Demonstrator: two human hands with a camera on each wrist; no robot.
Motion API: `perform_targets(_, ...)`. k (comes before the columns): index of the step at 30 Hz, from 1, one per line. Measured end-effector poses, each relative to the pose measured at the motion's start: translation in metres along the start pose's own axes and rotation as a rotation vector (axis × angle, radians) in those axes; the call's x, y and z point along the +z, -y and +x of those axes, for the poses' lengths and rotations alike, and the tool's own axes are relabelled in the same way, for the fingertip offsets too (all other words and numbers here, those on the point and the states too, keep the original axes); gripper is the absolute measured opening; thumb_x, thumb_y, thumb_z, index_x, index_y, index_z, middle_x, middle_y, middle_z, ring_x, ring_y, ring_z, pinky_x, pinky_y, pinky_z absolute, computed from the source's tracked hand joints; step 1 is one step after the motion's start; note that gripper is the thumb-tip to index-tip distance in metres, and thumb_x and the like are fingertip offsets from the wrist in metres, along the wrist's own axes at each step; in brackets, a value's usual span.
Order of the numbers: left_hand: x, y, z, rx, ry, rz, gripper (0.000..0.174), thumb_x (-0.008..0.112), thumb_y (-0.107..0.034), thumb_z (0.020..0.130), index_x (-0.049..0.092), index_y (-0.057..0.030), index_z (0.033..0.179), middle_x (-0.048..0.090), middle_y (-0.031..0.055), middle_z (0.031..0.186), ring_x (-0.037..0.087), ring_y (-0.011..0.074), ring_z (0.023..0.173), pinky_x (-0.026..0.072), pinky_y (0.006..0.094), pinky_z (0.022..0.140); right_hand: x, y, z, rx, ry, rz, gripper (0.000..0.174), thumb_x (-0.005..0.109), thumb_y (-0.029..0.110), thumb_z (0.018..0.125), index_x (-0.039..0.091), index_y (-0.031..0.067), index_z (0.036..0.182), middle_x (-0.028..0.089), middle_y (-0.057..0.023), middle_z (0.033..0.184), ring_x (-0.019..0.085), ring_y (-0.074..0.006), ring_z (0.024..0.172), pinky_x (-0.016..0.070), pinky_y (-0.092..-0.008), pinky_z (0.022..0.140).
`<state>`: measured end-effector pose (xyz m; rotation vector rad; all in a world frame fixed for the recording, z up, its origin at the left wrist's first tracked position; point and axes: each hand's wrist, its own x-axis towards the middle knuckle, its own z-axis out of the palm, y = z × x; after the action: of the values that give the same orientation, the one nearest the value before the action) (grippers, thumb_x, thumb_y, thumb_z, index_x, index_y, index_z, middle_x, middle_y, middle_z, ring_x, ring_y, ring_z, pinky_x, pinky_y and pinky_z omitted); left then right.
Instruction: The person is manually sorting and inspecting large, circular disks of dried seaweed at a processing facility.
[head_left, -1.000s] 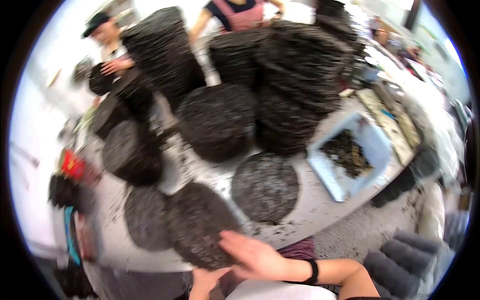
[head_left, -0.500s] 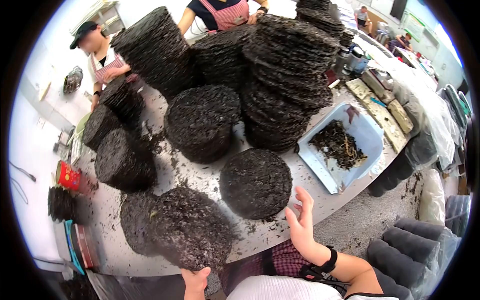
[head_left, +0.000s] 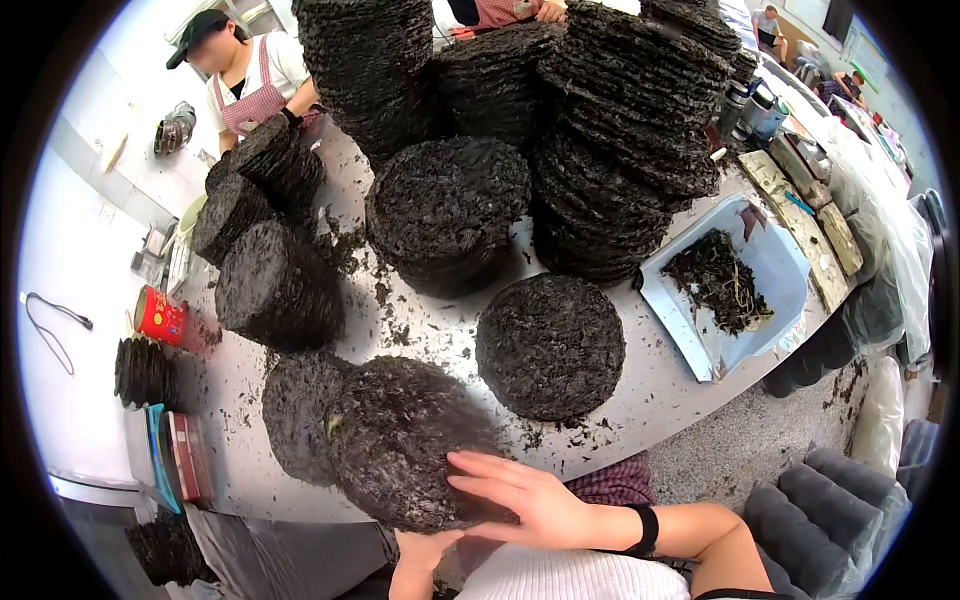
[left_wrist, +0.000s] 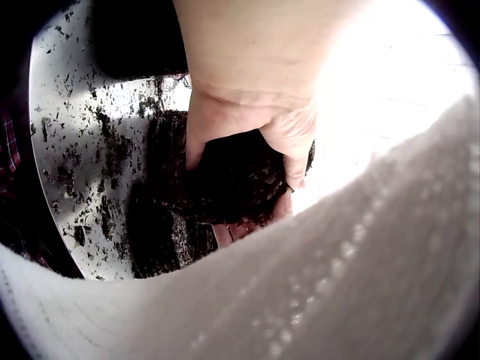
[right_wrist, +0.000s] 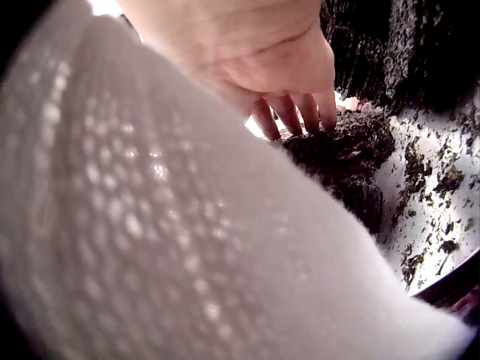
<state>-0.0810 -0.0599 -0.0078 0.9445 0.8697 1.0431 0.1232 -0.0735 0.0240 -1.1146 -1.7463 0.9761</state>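
A round dark disc stack (head_left: 410,440) is tilted up at the table's near edge in the head view. My left hand (head_left: 425,555) grips its lower edge from below; in the left wrist view the left hand (left_wrist: 251,124) curls its thumb and fingers round the dark piece (left_wrist: 232,172). My right hand (head_left: 535,505) lies on the stack's near right side with fingers extended, and in the right wrist view the fingertips of the right hand (right_wrist: 262,67) touch the rough dark surface (right_wrist: 345,154). Another round disc (head_left: 300,415) lies partly behind on the left; one more (head_left: 550,347) sits to the right.
Tall dark stacks (head_left: 625,100) stand at the table's back, with shorter ones (head_left: 275,285) on the left. A blue tray (head_left: 725,355) of scraps is at the right, a red can (head_left: 160,315) at the left edge. A person in a cap (head_left: 250,75) is across the table.
My right hand has moved from beside the right-hand disc back onto the held stack. The left hand keeps its grip. The head view has shifted, and the person in the cap has leaned in.
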Motion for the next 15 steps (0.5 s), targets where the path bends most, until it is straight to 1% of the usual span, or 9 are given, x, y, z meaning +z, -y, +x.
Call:
perform_targets(1, -0.002, 0.003, 0.001, 0.004, -0.008, 0.008, 0.072, 0.084, -0.004, 0.063, 0.047, 0.004, 0.124, 0.056, 0.0128, 0.121, 0.056, 0.0241, 0.109, 0.0475, 0.0367, 0.094, -0.002, 0.0, -0.001, 0.019, 0.007, 0.026, 0.054, 0.066, 0.024, 0.084, 0.047, 0.0045, 0.13, 0.038, -0.0134, 0.144, 0.037, -0.0303, 0.133, 0.0388, -0.0398, 0.105)
perform_targets(4, 0.0, 0.001, 0.002, -0.052, -0.034, -0.008, 0.07, 0.083, -0.003, 0.063, 0.048, 0.0037, 0.123, 0.056, 0.0125, 0.12, 0.057, 0.0237, 0.107, 0.048, 0.0365, 0.094, -0.005, 0.001, -0.003, 0.016, 0.0, -0.026, 0.053, 0.067, 0.018, 0.083, 0.049, 0.0027, 0.13, 0.041, -0.0158, 0.141, 0.043, -0.0313, 0.128, 0.0423, -0.0392, 0.102)
perform_targets(5, -0.003, 0.003, 0.003, -0.06, -0.047, 0.006, 0.069, 0.083, -0.001, 0.063, 0.049, 0.0035, 0.123, 0.056, 0.0124, 0.12, 0.057, 0.0234, 0.106, 0.0477, 0.0368, 0.094, -0.004, 0.001, -0.003, 0.008, 0.008, -0.065, 0.052, 0.065, 0.018, 0.084, 0.048, 0.0027, 0.131, 0.043, -0.0151, 0.141, 0.044, -0.0304, 0.128, 0.0429, -0.0385, 0.101)
perform_targets(7, -0.006, 0.004, 0.004, -0.036, -0.055, 0.047, 0.07, 0.083, 0.0, 0.063, 0.048, 0.0035, 0.123, 0.056, 0.0122, 0.12, 0.057, 0.0236, 0.107, 0.0473, 0.0374, 0.094, -0.002, 0.0, -0.004, -0.014, 0.025, -0.147, 0.051, 0.062, 0.018, 0.086, 0.046, 0.0027, 0.132, 0.045, -0.0138, 0.139, 0.046, -0.0286, 0.126, 0.0442, -0.037, 0.1)
perform_targets(10, -0.008, 0.003, 0.003, -0.024, -0.073, 0.025, 0.076, 0.083, 0.0, 0.062, 0.044, 0.0037, 0.127, 0.055, 0.0121, 0.121, 0.055, 0.0246, 0.11, 0.0458, 0.039, 0.095, -0.012, 0.002, -0.002, 0.026, -0.018, -0.073, 0.051, 0.061, 0.012, 0.085, 0.046, 0.0016, 0.132, 0.05, -0.014, 0.134, 0.051, -0.0273, 0.121, 0.0468, -0.0353, 0.097)
perform_targets(11, -0.009, 0.002, 0.003, -0.001, -0.068, 0.022, 0.077, 0.083, 0.0, 0.061, 0.043, 0.0037, 0.127, 0.055, 0.0122, 0.121, 0.054, 0.0248, 0.11, 0.0455, 0.0392, 0.095, -0.016, 0.001, -0.004, 0.063, -0.086, -0.054, 0.051, 0.061, 0.008, 0.083, 0.046, 0.0009, 0.132, 0.051, -0.014, 0.133, 0.054, -0.0275, 0.118, 0.0484, -0.0354, 0.095)
perform_targets(12, -0.011, 0.003, 0.003, 0.025, -0.065, 0.019, 0.078, 0.082, 0.001, 0.061, 0.043, 0.0038, 0.128, 0.054, 0.0123, 0.121, 0.054, 0.0251, 0.111, 0.0452, 0.0395, 0.095, -0.026, 0.004, -0.007, 0.196, -0.146, 0.003, 0.051, 0.061, 0.004, 0.082, 0.047, 0.0004, 0.13, 0.054, -0.0161, 0.129, 0.058, -0.03, 0.112, 0.0503, -0.0365, 0.091)
perform_targets(14, -0.016, 0.002, 0.0, 0.03, -0.051, 0.065, 0.075, 0.078, 0.001, 0.065, 0.041, 0.0035, 0.129, 0.053, 0.0128, 0.122, 0.053, 0.0252, 0.111, 0.0435, 0.04, 0.097, -0.04, -0.004, -0.022, 0.299, -0.239, 0.001, 0.049, 0.06, 0.002, 0.081, 0.05, -0.0006, 0.128, 0.056, -0.0187, 0.126, 0.061, -0.0321, 0.106, 0.0515, -0.0377, 0.088)
perform_targets(15, -0.015, 0.004, 0.002, 0.022, -0.064, 0.072, 0.074, 0.077, 0.001, 0.066, 0.04, 0.0034, 0.13, 0.053, 0.013, 0.122, 0.053, 0.0251, 0.111, 0.0431, 0.0399, 0.098, -0.044, -0.007, -0.02, 0.163, -0.283, -0.011, 0.046, 0.059, -0.001, 0.08, 0.052, -0.0014, 0.126, 0.057, -0.0208, 0.123, 0.062, -0.0328, 0.104, 0.0515, -0.0381, 0.087)
